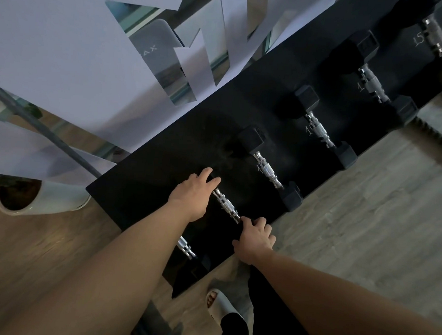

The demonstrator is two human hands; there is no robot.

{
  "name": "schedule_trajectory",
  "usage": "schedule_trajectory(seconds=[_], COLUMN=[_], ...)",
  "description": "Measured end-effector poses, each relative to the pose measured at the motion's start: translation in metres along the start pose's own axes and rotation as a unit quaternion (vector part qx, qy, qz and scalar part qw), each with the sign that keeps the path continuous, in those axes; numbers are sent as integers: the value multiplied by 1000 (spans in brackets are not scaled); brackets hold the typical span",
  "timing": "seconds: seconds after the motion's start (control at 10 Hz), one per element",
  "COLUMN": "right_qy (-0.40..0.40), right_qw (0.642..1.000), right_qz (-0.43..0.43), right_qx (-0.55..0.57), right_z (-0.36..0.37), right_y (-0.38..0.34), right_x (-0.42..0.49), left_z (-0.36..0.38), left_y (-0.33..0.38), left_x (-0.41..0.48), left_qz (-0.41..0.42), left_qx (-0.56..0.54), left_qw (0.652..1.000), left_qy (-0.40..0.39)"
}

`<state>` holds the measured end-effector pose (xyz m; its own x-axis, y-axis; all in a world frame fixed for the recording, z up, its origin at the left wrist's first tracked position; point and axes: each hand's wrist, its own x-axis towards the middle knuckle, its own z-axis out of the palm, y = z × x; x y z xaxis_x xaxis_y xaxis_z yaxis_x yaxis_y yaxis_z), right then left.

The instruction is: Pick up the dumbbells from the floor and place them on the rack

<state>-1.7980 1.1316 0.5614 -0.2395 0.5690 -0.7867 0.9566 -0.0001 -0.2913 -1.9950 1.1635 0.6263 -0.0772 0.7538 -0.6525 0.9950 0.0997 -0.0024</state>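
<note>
Hands, left (191, 192) and right (256, 239), cup fingers over each end of dumbbell (227, 206) on rack (149, 189).

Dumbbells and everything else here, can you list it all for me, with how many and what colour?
dumbbells: six showing, black ends with silver handles, in a row on the rack; one is between the hands, one is partly hidden by the left arm
rack: one, black, slanting across the middle
plant pot: one, white, on the floor at the left
floor: grey-brown wood look, right and bottom
wall panels: white with mirror strips, top left
sandal: one, pale, on a foot at the bottom
left hand: on the far end of the dumbbell
right hand: on its near end
</note>
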Motion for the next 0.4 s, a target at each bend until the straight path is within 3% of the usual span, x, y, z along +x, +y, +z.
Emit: schedule_trajectory(seconds=[0.3, 0.4], right_qy=[-15, 2], right_qw=[1000, 999], right_qz=[-3, -34], right_qx=[-7, 37], right_z=[-44, -67], right_y=[9, 9], right_x=[21, 24], left_z=[-11, -22], left_y=[-11, -20], left_x=[-15, -32], left_qz=[40, 21], left_qx=[-39, -177], left_qw=[998, 984], left_qy=[-29, -20])
